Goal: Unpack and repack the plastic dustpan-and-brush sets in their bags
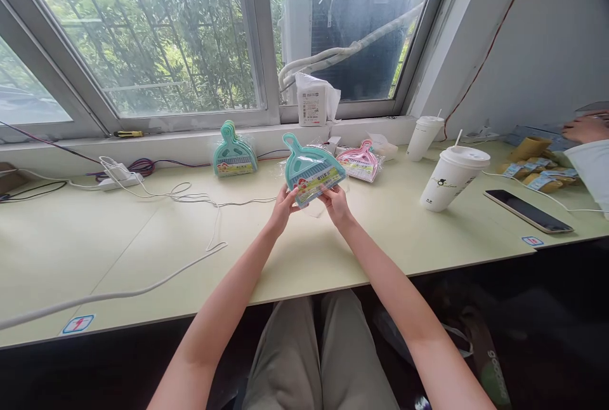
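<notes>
A teal dustpan-and-brush set (311,169) in clear plastic wrap is held up over the table, tilted, its handle pointing up and left. My left hand (284,208) grips its lower left corner, and my right hand (337,204) grips the lower right edge. The fingers of both hands are closed on the wrapped pack. Behind and to the left, a stack of similar teal dustpan sets (233,155) stands upright near the sill. Just right of the held one, a pink wrapped dustpan set (360,161) lies on the table.
White cups (451,175) with straws and a phone (528,210) are on the right. A power strip (117,178) and loose cables (190,194) spread over the left. A tissue pack (314,102) rests on the sill. Another person's hand (587,127) is near brown packets (537,169).
</notes>
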The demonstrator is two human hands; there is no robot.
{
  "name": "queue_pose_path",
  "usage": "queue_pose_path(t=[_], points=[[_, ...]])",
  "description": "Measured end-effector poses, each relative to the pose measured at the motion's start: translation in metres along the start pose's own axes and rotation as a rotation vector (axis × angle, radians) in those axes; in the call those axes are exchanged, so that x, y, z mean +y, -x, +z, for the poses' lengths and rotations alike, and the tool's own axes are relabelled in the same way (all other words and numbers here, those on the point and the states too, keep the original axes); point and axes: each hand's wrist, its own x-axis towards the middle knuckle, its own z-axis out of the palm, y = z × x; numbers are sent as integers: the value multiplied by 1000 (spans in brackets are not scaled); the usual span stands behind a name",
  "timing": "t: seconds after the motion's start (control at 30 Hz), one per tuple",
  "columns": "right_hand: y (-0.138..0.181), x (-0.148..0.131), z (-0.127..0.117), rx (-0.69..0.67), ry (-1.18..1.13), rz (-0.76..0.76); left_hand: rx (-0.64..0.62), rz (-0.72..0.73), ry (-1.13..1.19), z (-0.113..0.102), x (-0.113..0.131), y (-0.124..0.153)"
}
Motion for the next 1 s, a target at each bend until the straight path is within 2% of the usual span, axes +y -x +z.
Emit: queue_pose_path(t=[0.5,0.77,1.0], points=[[-3,5,-3,-61,29,25,121,-9,-86,-4,0,-3],[0,4,-1,-63,31,32,-5,-38,-6,-8,5,-1],[-1,7,-2,-60,22,49,34,-30,-60,-10,4,-3]])
